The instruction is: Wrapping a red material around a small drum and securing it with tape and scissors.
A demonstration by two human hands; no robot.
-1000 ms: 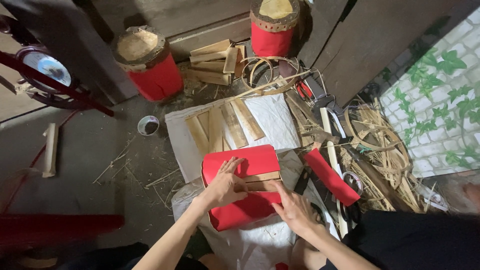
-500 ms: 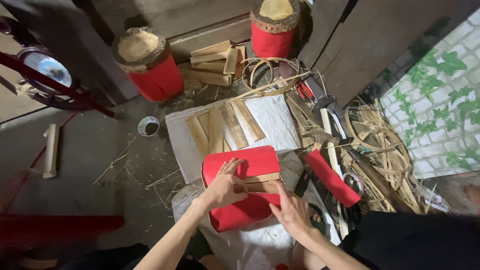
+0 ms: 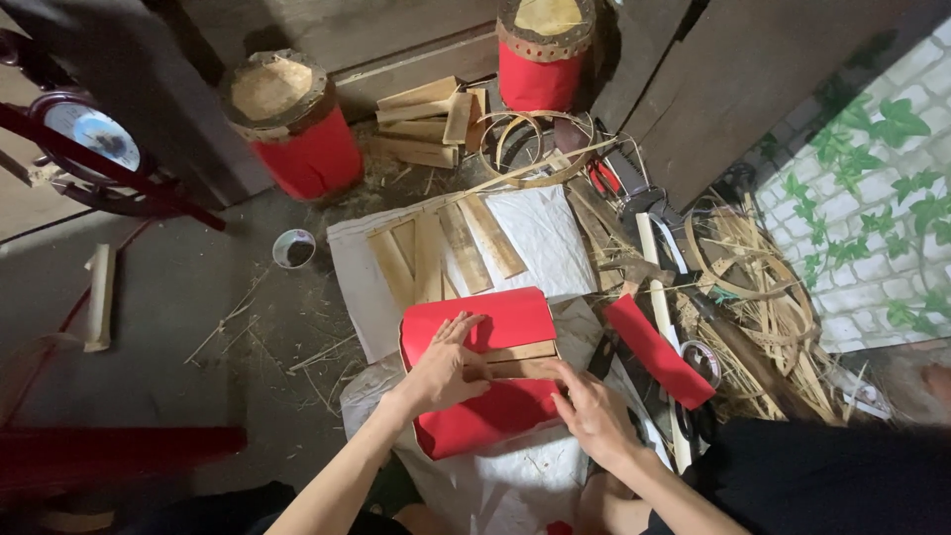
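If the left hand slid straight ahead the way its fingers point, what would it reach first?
The left hand lies flat on the red fabric, fingers pointing up and slightly right. It would probably cross the fabric's far edge and meet the bamboo slats on the white sheet, though depth is uncertain.

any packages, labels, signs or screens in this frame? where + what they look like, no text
No screens, signs or readable labels show.
White sack sheet: flat on the floor under the bamboo slats, rectangular, plain white.
Red fabric piece: on a second white sheet near the person, rectangular, with bamboo strips across its middle; left hand and right hand press on it.
Small round cup: on the floor left of the sheet, white rim.
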